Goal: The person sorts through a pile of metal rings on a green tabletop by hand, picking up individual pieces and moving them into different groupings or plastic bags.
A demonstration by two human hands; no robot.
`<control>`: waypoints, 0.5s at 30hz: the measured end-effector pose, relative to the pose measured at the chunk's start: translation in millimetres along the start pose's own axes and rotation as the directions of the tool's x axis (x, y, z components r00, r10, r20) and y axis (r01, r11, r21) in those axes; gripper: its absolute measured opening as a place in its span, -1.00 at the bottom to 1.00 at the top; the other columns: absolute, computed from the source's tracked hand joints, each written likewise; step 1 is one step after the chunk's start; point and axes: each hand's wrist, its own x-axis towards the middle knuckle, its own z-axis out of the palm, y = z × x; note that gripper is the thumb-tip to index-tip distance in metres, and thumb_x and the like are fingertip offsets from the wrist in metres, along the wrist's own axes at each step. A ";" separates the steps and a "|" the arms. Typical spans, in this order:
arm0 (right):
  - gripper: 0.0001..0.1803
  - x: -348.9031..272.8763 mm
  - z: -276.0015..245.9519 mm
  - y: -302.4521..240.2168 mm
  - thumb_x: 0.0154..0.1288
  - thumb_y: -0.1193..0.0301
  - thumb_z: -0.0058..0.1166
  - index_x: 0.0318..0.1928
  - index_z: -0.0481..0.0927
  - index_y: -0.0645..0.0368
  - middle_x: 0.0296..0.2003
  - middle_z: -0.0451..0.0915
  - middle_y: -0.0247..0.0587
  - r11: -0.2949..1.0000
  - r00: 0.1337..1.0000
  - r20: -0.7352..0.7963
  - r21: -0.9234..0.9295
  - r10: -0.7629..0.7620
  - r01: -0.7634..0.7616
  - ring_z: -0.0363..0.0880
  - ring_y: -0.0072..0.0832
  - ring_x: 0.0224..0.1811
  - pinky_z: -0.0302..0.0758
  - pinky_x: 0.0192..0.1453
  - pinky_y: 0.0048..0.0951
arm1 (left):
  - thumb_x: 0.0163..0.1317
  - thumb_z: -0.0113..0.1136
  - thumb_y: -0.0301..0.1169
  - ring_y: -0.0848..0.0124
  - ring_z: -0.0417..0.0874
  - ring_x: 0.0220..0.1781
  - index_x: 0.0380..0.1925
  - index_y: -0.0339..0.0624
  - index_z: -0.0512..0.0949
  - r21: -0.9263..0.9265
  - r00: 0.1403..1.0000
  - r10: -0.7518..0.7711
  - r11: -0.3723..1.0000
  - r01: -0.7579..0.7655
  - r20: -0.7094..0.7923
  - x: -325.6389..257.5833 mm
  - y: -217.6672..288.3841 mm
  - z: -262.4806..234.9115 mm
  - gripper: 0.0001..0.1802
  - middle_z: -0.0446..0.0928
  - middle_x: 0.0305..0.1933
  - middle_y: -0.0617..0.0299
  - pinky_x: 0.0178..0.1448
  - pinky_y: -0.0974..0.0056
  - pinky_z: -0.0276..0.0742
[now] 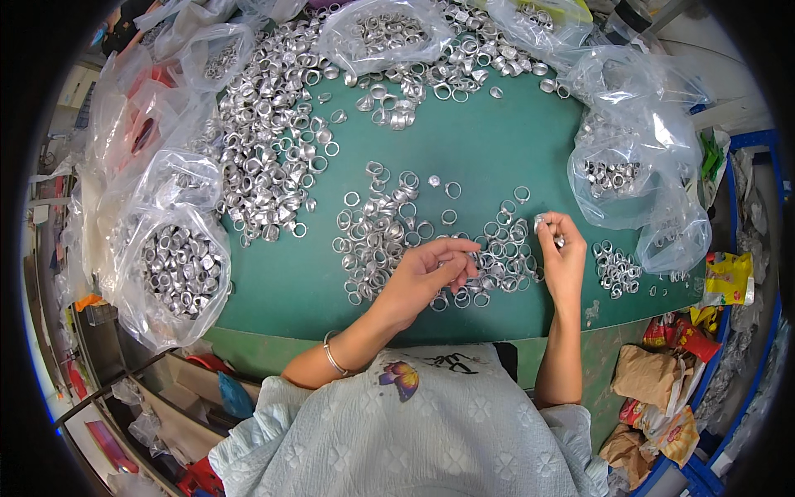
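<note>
Silver-coloured metal rings lie in a loose pile (377,240) on the green table (447,319) in front of me. Over the right part of this pile is my left hand (431,273), its fingers loosely curled and the thumb bent inward. Whatever its fingers may hold is hidden. My right hand (563,253) is raised just right of the pile, with a ring (542,221) pinched at the fingertips. Something else shiny shows in the curl of its fingers. Farther right, a smaller group of rings (616,270) lies on the table.
A large heap of rings (273,149) spreads along the table's left and far sides. Clear plastic bags with rings stand at the left (178,273), far middle (385,33) and right (617,178). A blue-framed rack (737,273) and brown paper packaging (646,374) are at the right.
</note>
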 end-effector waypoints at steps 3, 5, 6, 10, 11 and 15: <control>-0.93 -22.8 4.9 -30.6 0.16 0.59 -0.01 -0.32 0.50 0.27 -0.60 0.40 -0.54 0.866 0.971 0.193 0.452 0.139 -0.213 0.21 -0.86 -0.56 0.10 -0.53 -0.77 | 0.16 -0.02 -0.57 0.60 0.39 -0.29 0.03 -0.27 0.33 0.009 0.999 0.018 1.000 -0.019 0.051 1.1 -2.1 0.1 -0.62 0.45 -0.23 0.24 -0.22 0.50 0.34; -0.92 -36.1 9.0 -43.0 0.14 0.61 0.00 -0.32 0.51 0.27 -0.61 0.40 -0.53 0.887 0.974 0.221 0.441 0.038 -0.135 0.21 -0.85 -0.58 0.12 -0.54 -0.77 | 0.15 -0.01 -0.58 0.60 0.38 -0.25 0.08 -0.25 0.28 0.025 0.996 0.043 0.999 -0.045 0.084 -1.3 3.4 8.4 -0.56 0.44 -0.19 0.25 -0.20 0.51 0.34; -0.90 -41.2 12.3 -43.9 0.11 0.62 0.02 -0.32 0.51 0.26 -0.65 0.39 -0.52 0.914 0.976 0.217 0.393 0.009 -0.096 0.22 -0.84 -0.60 0.14 -0.56 -0.74 | 0.14 0.00 -0.58 0.61 0.37 -0.24 0.09 -0.24 0.26 0.016 0.993 0.042 0.999 -0.044 0.108 -2.1 3.3 10.7 -0.54 0.43 -0.19 0.26 -0.19 0.52 0.33; -0.85 -47.0 16.3 -52.7 0.07 0.61 0.06 -0.29 0.54 0.23 -0.69 0.36 -0.45 0.975 0.943 0.307 0.214 -0.126 0.061 0.22 -0.79 -0.63 0.16 -0.58 -0.68 | 0.15 -0.01 -0.57 0.61 0.39 -0.28 0.08 -0.24 0.27 0.056 0.991 0.029 0.998 -0.037 0.131 -3.1 4.1 15.6 -0.56 0.42 -0.26 0.28 -0.21 0.54 0.34; -0.85 -44.9 12.6 -55.3 0.06 0.60 0.06 -0.29 0.55 0.23 -0.70 0.36 -0.43 0.977 0.925 0.360 0.209 -0.123 0.049 0.22 -0.77 -0.64 0.16 -0.58 -0.67 | 0.17 -0.02 -0.57 0.60 0.40 -0.31 0.07 -0.25 0.29 0.084 0.992 0.024 0.996 -0.034 0.121 -2.8 4.4 15.6 -0.59 0.42 -0.30 0.29 -0.23 0.54 0.34; -0.85 -21.4 8.8 -35.6 0.07 0.57 0.08 -0.28 0.56 0.22 -0.69 0.36 -0.36 0.946 0.998 0.059 0.325 -0.011 -0.009 0.23 -0.73 -0.64 0.18 -0.57 -0.62 | 0.23 -0.10 -0.54 0.56 0.44 -0.44 -0.03 -0.29 0.39 0.057 0.976 -0.131 0.991 0.123 0.173 -4.3 5.6 -2.2 -0.70 0.43 -0.41 0.27 -0.33 0.53 0.36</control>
